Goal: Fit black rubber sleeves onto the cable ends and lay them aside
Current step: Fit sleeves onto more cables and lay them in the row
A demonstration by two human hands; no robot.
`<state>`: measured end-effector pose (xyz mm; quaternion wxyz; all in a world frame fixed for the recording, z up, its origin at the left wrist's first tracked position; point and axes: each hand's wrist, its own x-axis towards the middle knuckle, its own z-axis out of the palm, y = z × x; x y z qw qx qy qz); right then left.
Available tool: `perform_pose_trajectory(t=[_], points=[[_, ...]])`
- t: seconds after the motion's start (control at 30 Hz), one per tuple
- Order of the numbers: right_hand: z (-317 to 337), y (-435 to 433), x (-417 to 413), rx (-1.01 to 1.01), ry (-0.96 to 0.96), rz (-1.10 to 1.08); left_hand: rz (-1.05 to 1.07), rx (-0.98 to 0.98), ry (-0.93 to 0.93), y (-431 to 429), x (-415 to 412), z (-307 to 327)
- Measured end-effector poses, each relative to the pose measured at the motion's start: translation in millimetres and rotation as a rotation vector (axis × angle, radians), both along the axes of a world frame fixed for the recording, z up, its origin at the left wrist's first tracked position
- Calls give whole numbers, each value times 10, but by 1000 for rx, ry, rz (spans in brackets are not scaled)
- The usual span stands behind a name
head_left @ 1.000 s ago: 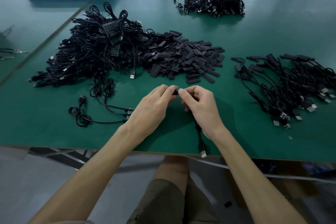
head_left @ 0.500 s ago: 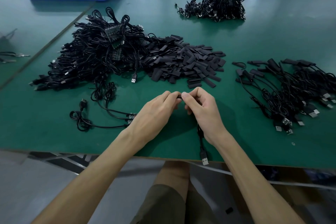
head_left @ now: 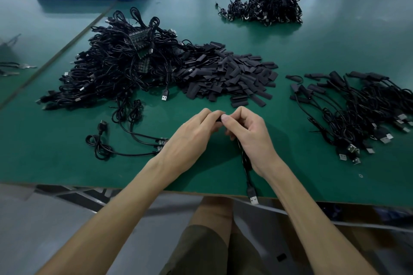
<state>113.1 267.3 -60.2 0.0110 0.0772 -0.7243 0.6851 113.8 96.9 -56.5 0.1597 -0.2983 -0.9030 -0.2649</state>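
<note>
Both hands meet just this side of the sleeve pile (head_left: 228,78). Left hand (head_left: 192,138) has its fingertips curled down on a little black bit, which looks like the sleeve (head_left: 218,119). Right hand (head_left: 248,134) pinches the cable (head_left: 245,163) end, thumb on top. The two sets of fingertips touch, so I can't tell how far on the sleeve is.

Key thing: the sleeve's long axis runs left-right, in line with the cable end, with the left hand on the sleeve side and the right on the cable side. The rest of the cable trails from under the right palm away from the pile, and its plug (head_left: 253,198) hangs past the table (head_left: 312,181) edge.

My guess: push the sleeve home rightward, then drop it on the done bunch (head_left: 357,114) right of the pile, which is nearer the right hand.
</note>
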Motion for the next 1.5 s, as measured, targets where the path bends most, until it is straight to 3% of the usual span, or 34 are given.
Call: perform_pose_trajectory(t=[0.2,0.37,0.5,0.67,1.3,1.4,1.5], points=[[-12,6,-5,-62,-33,-59,60,266,-110,-38,-80,-11],[-14,0,-20,-100,-47,-84,-87,826,-527,-230,-215,-10],[-15,2,-32,-112,-57,-94,-228,972,-666,-270,-220,2],[-13,9,-24,-153,-75,-76,-327,1027,-776,-297,-207,3],[-8,22,-43,-174,-69,-84,-280,1035,-741,-281,-222,-21],[10,9,-54,-237,-84,-122,-197,1029,-677,-233,-242,-11],[37,52,-70,-382,-138,-178,40,772,-476,-159,-240,51]])
